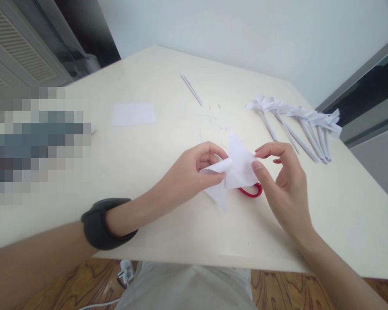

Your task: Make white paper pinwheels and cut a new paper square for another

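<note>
Head view: thin white folded paper (237,165) with pointed corners sits between both hands just above the desk (148,206), long axis running near-to-far. Left hand (189,172) pinches its curled left flap; right hand (283,183) pinches the right edge, other fingers loose. Red scissors handle (252,192) beneath; rolled-paper pinwheels (297,122) lie far right.

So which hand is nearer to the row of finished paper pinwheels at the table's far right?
Right. The right hand sits just below-left of the paper pinwheels; the left hand is farther left, pinching the folded white paper between them.
</note>
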`<state>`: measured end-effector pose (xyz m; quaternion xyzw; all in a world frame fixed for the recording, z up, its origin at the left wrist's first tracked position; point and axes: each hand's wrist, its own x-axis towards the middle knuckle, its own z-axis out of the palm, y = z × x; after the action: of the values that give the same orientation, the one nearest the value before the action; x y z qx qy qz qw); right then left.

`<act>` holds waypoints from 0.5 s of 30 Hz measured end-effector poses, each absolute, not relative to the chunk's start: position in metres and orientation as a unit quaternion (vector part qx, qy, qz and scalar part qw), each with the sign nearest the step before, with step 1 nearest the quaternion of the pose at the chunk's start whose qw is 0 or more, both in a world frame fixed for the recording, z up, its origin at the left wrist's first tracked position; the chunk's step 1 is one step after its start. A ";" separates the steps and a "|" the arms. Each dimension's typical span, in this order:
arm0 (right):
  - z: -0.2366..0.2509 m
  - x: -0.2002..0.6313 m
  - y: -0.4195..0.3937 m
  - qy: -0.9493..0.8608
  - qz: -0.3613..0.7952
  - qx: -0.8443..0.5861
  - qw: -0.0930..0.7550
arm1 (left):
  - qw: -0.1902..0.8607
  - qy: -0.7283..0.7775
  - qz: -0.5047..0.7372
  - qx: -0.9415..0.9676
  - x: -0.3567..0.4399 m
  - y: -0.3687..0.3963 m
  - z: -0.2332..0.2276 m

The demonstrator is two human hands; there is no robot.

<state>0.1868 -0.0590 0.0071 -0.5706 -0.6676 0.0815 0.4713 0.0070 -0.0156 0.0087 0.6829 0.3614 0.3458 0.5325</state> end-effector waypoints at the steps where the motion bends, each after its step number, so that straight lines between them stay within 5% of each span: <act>1: 0.007 0.190 -0.058 -0.655 0.091 -0.574 0.482 | 0.534 0.362 0.348 0.680 0.007 -0.015 0.008; 7: 0.005 0.199 -0.054 -0.618 0.193 -0.568 0.507 | 0.543 0.364 0.352 0.670 0.007 -0.013 0.008; 15: 0.005 0.195 -0.056 -0.631 0.159 -0.567 0.505 | 0.533 0.364 0.349 0.679 0.007 -0.013 0.008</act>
<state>0.1948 -0.0555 0.0047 -0.5673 -0.6307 0.1594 0.5049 0.0068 -0.0130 0.0075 0.6793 0.3643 0.3487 0.5332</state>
